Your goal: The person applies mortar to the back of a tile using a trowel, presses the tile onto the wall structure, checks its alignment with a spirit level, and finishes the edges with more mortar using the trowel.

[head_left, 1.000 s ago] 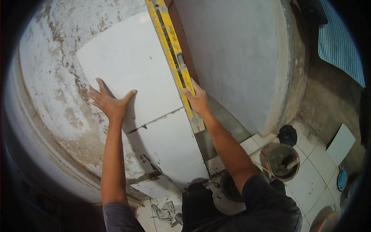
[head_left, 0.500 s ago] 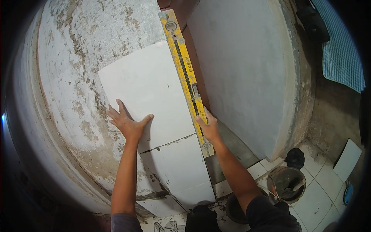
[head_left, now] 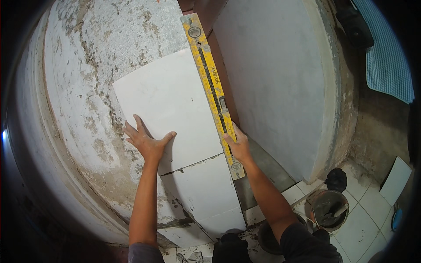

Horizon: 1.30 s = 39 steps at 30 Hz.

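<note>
- Left hand point(head_left: 147, 142) and right hand point(head_left: 237, 147) are bare, without gloves.
- Forearms uncovered.
- Short dark grey sleeves end above the elbows.
- Dark trousers show at the knees.

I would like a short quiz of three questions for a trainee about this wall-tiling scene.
1. True or false: the left hand lies flat on the large white upper wall tile.
2. Which thing does the right hand press against the tiles' right edge?
A. a grey trowel
B. a long yellow spirit level
C. a wooden plank
3. Fill in: the round grey mortar bucket stands on the white tiled floor, at the person's lower ____.

Key: 1 true; 2 B; 3 right.
</note>
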Each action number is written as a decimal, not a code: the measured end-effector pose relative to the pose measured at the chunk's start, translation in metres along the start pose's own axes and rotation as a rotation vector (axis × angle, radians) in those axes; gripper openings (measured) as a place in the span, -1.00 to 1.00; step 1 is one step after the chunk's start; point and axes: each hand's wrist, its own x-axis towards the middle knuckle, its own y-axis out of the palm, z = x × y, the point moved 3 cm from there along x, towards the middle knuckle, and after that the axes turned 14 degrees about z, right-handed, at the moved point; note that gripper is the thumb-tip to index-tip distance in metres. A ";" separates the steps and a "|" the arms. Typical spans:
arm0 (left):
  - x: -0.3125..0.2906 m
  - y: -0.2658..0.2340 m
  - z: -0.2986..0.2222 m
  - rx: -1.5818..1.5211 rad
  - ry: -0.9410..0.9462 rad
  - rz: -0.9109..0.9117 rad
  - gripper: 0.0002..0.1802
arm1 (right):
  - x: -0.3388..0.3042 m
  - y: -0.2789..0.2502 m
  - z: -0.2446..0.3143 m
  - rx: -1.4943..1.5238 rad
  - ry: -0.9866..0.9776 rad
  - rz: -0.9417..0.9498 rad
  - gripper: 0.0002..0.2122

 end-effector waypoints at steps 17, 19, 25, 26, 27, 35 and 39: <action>0.005 0.010 0.006 0.048 0.005 -0.006 0.39 | 0.001 0.000 0.007 -0.005 0.043 -0.002 -0.47; 0.004 0.009 0.006 0.068 0.022 -0.025 0.41 | 0.000 0.000 0.005 0.021 0.055 0.004 -0.47; 0.004 0.008 0.006 0.069 0.027 -0.032 0.41 | -0.005 0.000 0.002 -0.003 0.052 0.011 -0.46; 0.004 0.007 0.006 0.068 0.025 -0.031 0.41 | -0.008 0.000 0.002 -0.016 0.053 0.014 -0.46; 0.004 0.007 0.005 0.068 0.027 -0.030 0.40 | -0.010 0.000 0.002 -0.029 0.055 0.018 -0.47; 0.005 0.009 0.004 0.065 0.028 -0.032 0.38 | -0.020 0.000 0.001 -0.022 0.096 0.010 -0.50; 0.006 0.009 0.006 0.054 0.022 -0.032 0.39 | -0.020 0.001 0.004 -0.075 0.065 -0.020 -0.53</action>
